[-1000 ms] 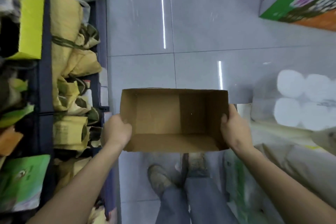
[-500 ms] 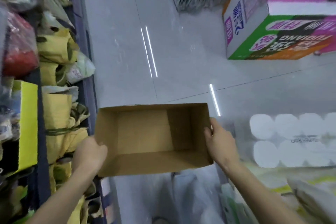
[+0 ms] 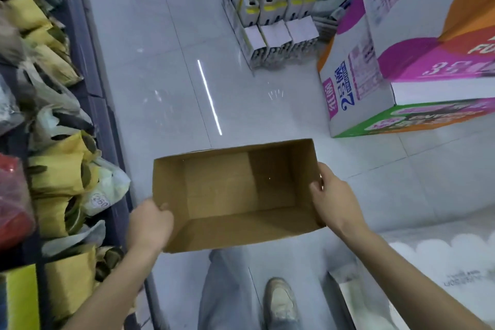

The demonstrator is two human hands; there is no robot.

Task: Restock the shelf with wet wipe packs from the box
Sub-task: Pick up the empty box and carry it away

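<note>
You are holding the cardboard box (image 3: 235,193) level in front of you over the aisle floor (image 3: 166,94), one hand on each short end, which keeps its open top facing you and its weight evenly shared. Your left hand (image 3: 150,222) wraps the near left corner, fingers curled over the rim and pressed together against the inside wall; your right hand (image 3: 334,195) clamps the right end wall, thumb hooked just inside the rim, the other fingers lying close together down the outside. The box shows only bare cardboard inside, so I judge it has been emptied and that you are carrying it off rather than picking from it. The shelf (image 3: 93,94) runs along your left, crowded with yellow and white soft packs (image 3: 61,169); they are too blurred to say for certain that these are the wet wipes. Set against the picture a second ago, your view has lifted and swung forward: the printed cartons (image 3: 401,75) on the right now loom larger, a cluster of small boxed goods (image 3: 270,21) has come into sight at the top, and only one shoe (image 3: 280,300) shows below where two showed before. The box sits a little further right and its far right corner is tipped up slightly. Your grip on both ends is unchanged.
</note>
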